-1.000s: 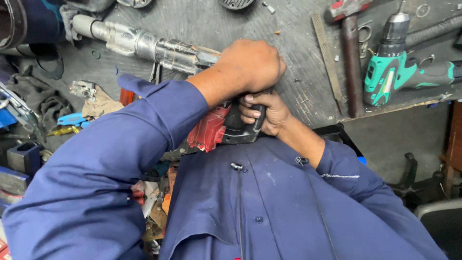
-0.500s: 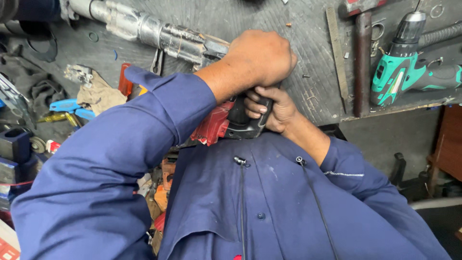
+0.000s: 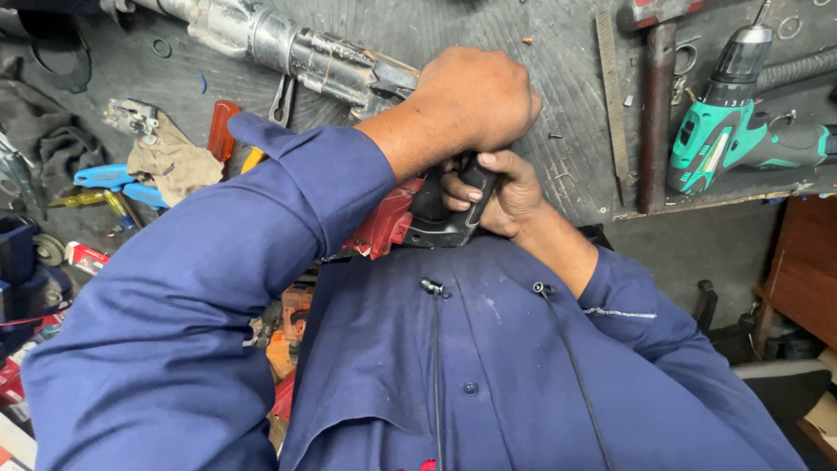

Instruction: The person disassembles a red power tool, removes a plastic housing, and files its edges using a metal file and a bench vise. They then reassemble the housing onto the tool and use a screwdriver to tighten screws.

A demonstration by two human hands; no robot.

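Gripping with both hands: our left hand point(image 3: 475, 100) is curled into a fist over the top of a red and black power tool point(image 3: 417, 218); our right hand point(image 3: 497, 194) wraps its black grip from below. We hold the tool against our chest at the near edge of the counter point(image 3: 567, 113). Its long axis runs roughly left-right, red body toward our left; the working end is hidden. The counter is dark, ribbed, and cluttered. Count: one steel cylinder assembly point(image 3: 288, 48), one teal drill point(image 3: 741, 131), one hammer point(image 3: 654, 105), one rag point(image 3: 174, 161).
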